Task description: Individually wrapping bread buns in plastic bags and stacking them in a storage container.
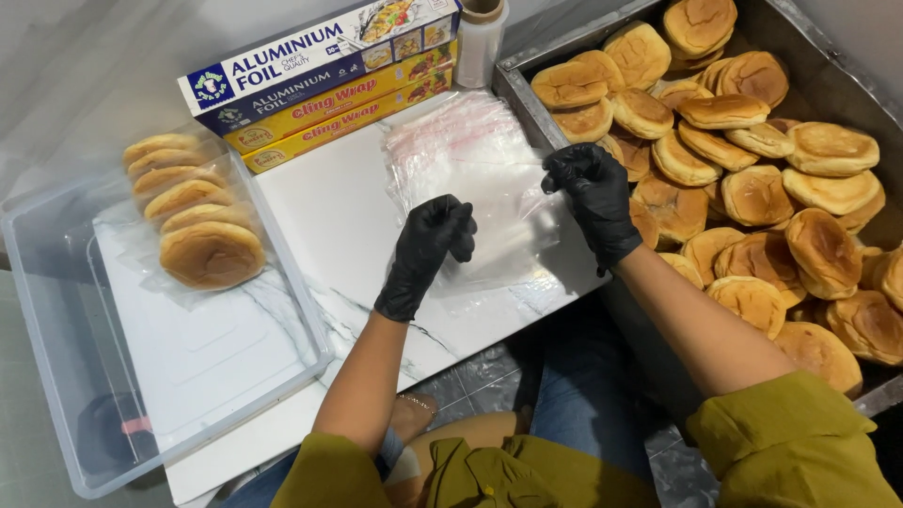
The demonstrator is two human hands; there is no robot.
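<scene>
- Gloves, black, cover both hands. My left hand (435, 246) sits near centre frame, fingers curled to a loose pinch on the near edge of a clear plastic bag (489, 221).
- My right hand (591, 193), at about two o'clock from the left one, has fingers bent in and pinches the same bag's far corner. Both hands are closed on thin film, not clenched.
- That bag lies on top of a stack of clear zip bags (451, 141) on the white marble-patterned tabletop (329, 226), and reaches to twelve o'clock from my hands.
- I judge the step in hand to be separating one bag from the stack, or working its mouth open; I cannot tell whether the layers have parted.
- At three o'clock a metal tray (828, 80) holds a heap of round browned buns (752, 188), well within reach of the right hand.
- At nine o'clock a clear plastic tub (56, 376) holds one bagged row of buns (188, 212) standing on edge.
- At eleven o'clock lie stacked boxes of foil and cling wrap (320, 80), with a roll of clear film (482, 38) upright beside them.
- As I judge it, the coming move calls for a light rubbing grip to split the film, then one hand freed for the buns.
</scene>
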